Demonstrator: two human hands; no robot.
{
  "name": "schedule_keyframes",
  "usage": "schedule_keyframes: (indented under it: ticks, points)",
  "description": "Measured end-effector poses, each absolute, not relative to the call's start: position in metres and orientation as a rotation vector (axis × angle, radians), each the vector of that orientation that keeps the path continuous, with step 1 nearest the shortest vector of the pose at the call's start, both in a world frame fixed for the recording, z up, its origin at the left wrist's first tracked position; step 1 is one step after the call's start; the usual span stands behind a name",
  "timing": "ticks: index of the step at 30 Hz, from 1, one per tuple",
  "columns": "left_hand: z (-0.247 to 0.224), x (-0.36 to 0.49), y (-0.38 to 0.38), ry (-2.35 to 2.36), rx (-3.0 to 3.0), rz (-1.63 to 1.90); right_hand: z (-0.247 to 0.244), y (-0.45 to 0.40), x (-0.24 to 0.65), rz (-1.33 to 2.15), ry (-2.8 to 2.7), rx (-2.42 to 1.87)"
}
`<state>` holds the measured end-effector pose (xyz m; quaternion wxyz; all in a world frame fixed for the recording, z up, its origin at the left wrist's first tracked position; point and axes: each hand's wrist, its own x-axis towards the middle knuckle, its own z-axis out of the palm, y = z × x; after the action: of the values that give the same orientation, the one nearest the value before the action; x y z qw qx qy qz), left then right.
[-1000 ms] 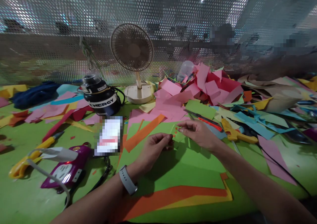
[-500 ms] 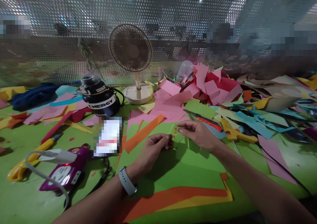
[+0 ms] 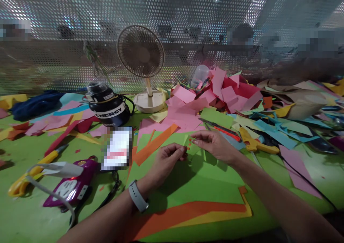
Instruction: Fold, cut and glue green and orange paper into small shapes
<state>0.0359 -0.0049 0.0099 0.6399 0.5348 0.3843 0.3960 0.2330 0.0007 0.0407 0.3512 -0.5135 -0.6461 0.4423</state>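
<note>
My left hand (image 3: 172, 159) is closed in a pinch above a green sheet of paper (image 3: 182, 185). What its fingertips hold is too small to tell. Opposite it, my right hand (image 3: 211, 144) is pinched on a small light green paper piece (image 3: 186, 140), partly hidden by the fingers. Tiny orange paper bits (image 3: 189, 144) show between the two hands, close to the right fingertips. Orange paper strips (image 3: 156, 145) lie left of the hands, and an orange sheet (image 3: 188, 212) over a yellow one lies nearer to me.
A purple device (image 3: 75, 182), a yellow-handled tool (image 3: 34, 171) and a phone (image 3: 117, 148) are at left. Behind stand a dark bottle (image 3: 109, 107) and a fan (image 3: 141, 53). Pink paper scraps (image 3: 225, 89) pile up at back; a yellow glue gun (image 3: 255, 142) lies right.
The hands stay almost in place. The orange bit at my left fingertips now shows less, and the bits between the hands have shifted slightly.
</note>
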Motion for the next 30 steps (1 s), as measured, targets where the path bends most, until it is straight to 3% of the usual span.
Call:
schedule_keyframes:
  ticks: [14, 16, 21, 23, 30]
  points:
    - [0.013, 0.038, -0.009, 0.865, 0.852, 0.835, 0.040, 0.001, 0.233, 1.139, -1.745, -1.296]
    - [0.013, 0.039, -0.009, 0.869, 0.854, 0.813, 0.041, -0.001, 0.232, 1.014, -1.805, -1.317]
    - [0.010, 0.041, -0.010, 0.918, 0.872, 0.909, 0.046, -0.009, 0.226, 0.276, -1.862, -1.270]
    - [0.008, 0.041, -0.011, 0.918, 0.883, 0.948, 0.048, -0.013, 0.223, 0.177, -1.878, -1.252]
    - [0.007, 0.043, -0.013, 0.898, 0.840, 0.996, 0.047, -0.021, 0.208, 0.569, -1.910, -1.400]
